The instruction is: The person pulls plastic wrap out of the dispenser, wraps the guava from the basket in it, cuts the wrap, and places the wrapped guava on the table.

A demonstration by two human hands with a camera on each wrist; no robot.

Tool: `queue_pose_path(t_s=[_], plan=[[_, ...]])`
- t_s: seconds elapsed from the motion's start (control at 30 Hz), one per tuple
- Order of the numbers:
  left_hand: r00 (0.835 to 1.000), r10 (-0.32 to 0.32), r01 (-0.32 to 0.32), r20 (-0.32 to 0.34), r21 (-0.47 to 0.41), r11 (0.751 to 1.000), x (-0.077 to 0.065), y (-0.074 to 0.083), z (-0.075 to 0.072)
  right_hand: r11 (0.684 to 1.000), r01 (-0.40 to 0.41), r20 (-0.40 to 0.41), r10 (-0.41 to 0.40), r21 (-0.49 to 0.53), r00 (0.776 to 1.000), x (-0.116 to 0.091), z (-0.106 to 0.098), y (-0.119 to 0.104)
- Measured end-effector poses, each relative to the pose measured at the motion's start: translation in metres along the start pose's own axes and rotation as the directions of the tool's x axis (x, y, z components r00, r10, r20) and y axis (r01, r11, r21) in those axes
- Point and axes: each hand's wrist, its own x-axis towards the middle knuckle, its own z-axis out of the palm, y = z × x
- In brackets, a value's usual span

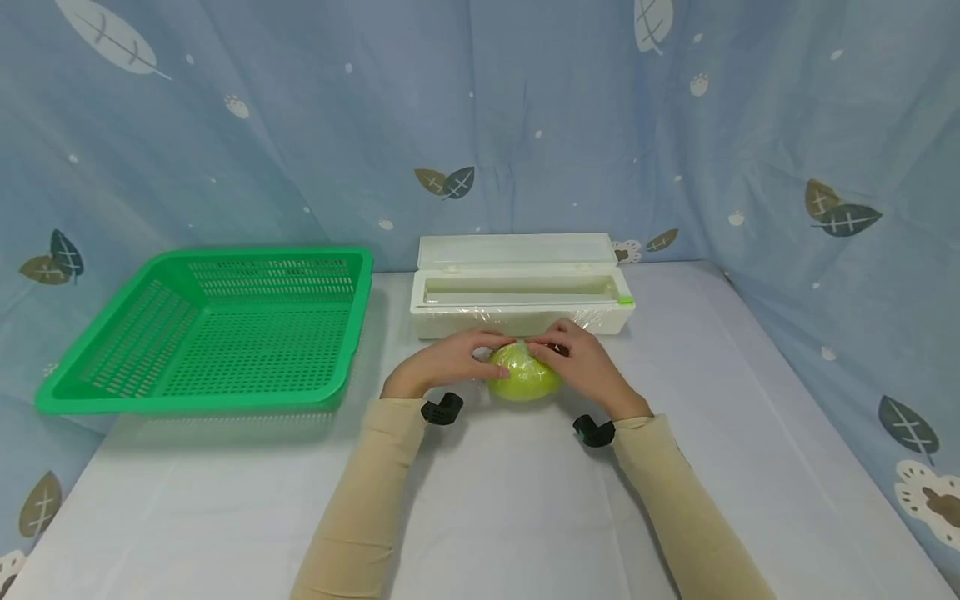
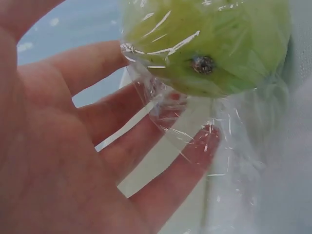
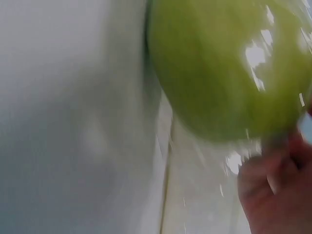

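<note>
A round yellow-green fruit [image 1: 522, 375] under shiny clear plastic wrap [image 2: 234, 131] lies in front of a white wrap dispenser. In the left wrist view a dark stem scar shows on its skin. My left hand [image 1: 453, 360] is at its left side, thumb against the near face and mostly straight fingers reaching behind, under loose film. From the right, my right hand [image 1: 583, 364] pinches the film at the fruit's top edge with curled fingers. The right wrist view is blurred, with those fingers [image 3: 261, 178] at the fruit's edge.
Behind the hands stands the white dispenser box [image 1: 517, 321], its lid [image 1: 517, 250] raised, with a small green slider [image 1: 625, 300] at its right end. A green perforated basket [image 1: 262, 400] is on the left of the white-covered table [image 1: 510, 517]. A patterned blue curtain [image 1: 540, 150] hangs behind.
</note>
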Motion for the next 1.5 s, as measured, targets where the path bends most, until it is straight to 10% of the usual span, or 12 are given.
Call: queue_pose_path(t_s=[0.23,0.67,1.07,1.27,1.37,1.5], plan=[[0.995,0.065,-0.053,-0.069,0.175,0.983,0.002,0.013,0.001,0.996,0.05,0.13,-0.059,0.071,0.99,-0.004,-0.01,0.005],[0.952,0.276,-0.256,-0.133,0.148,0.955,0.009,0.021,0.013,0.997,0.028,0.155,-0.039,0.074,0.987,-0.001,-0.012,0.009],[0.94,0.319,-0.288,-0.118,0.223,0.931,0.021,0.011,0.029,0.994,-0.047,0.104,0.037,0.095,0.994,-0.001,-0.014,0.018],[0.957,0.269,-0.244,-0.107,0.201,0.949,0.022,0.007,0.029,0.992,-0.08,-0.094,0.089,0.102,0.992,-0.001,-0.015,0.022],[0.958,0.266,-0.244,-0.103,0.188,0.952,0.022,0.004,0.03,0.994,-0.045,-0.335,0.076,0.097,0.939,-0.001,-0.017,0.024],[0.961,0.257,-0.241,-0.105,0.144,0.96,0.023,0.0,0.032,0.997,-0.011,-0.614,0.054,0.074,0.787,-0.002,-0.023,0.029]])
